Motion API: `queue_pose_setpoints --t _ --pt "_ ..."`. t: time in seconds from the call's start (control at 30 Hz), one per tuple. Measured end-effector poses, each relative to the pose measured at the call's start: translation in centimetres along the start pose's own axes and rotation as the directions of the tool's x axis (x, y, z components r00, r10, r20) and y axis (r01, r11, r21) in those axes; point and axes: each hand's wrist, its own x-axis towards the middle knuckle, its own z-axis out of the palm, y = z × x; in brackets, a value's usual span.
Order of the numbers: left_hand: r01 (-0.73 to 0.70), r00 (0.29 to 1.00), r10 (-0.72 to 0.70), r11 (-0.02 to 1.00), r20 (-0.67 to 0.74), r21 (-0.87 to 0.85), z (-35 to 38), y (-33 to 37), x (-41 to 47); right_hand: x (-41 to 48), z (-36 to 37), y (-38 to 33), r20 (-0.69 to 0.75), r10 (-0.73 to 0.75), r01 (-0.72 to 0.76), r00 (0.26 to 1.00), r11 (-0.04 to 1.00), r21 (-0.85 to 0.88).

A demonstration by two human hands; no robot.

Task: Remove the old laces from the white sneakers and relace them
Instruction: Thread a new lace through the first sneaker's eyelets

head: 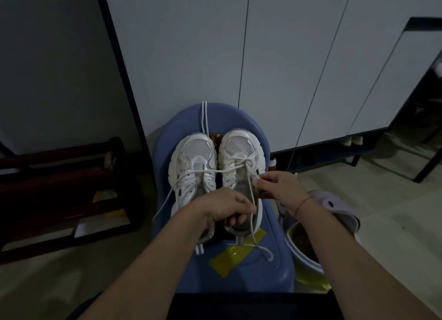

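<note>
On the blue stool [239, 118], left hand [227, 207] grips the lace-loosened white sneaker [239, 149], right hand [279, 188] pinches its lace [249, 190]: draw it out steadily, eyelet by eyelet.

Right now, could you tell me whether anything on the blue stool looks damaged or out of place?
Yellow tape patches cover the blue plastic stool's near edge, suggesting a repair. A loose white lace lies across its far rim.
</note>
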Motion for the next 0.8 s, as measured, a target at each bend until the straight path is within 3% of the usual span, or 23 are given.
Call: queue_pose_setpoints --t 0.23,0.4,0.47,0.53,0.6,0.63,0.7,0.8 --pt "-0.010 0.976 -0.007 0.997 0.218 0.075 -0.4 -1.0 -1.8 -0.2 0.3 0.0 -0.059 0.014 -0.012 0.998 0.999 0.044" --pt "-0.018 0.975 -0.023 0.984 0.223 0.178 -0.5 -1.0 -2.2 -0.3 0.5 0.1 -0.069 0.024 -0.019 0.997 0.996 0.085" --pt "-0.032 0.992 0.002 0.972 0.126 0.232 -0.4 -0.7 -2.3 -0.3 0.7 0.3 -0.071 0.029 -0.022 0.997 0.995 0.098" --pt "-0.083 0.987 0.113 0.966 -0.111 0.246 -0.3 -0.6 -1.9 -0.3 0.9 0.3 -0.086 0.017 -0.010 0.996 0.997 0.082" --pt "-0.164 0.876 0.254 0.956 -0.409 0.243 -0.9 -0.5 -1.1 -0.2 1.0 0.2 -0.101 -0.005 0.009 0.995 0.999 0.042" --pt "-0.192 0.818 0.295 0.949 -0.493 0.249 -1.3 -0.5 -0.8 -0.3 1.1 0.2 -0.107 -0.020 0.022 0.994 1.000 0.013" --pt "-0.192 0.788 0.315 0.942 -0.529 0.276 -1.9 -0.5 -0.3 -0.4 1.2 0.1 -0.111 -0.055 0.051 0.992 0.998 -0.034" --pt "-0.097 0.810 0.280 0.930 -0.515 0.353 -2.4 -0.5 0.3 -0.2 1.2 0.4 -0.111 -0.078 0.068 0.991 0.994 -0.091"
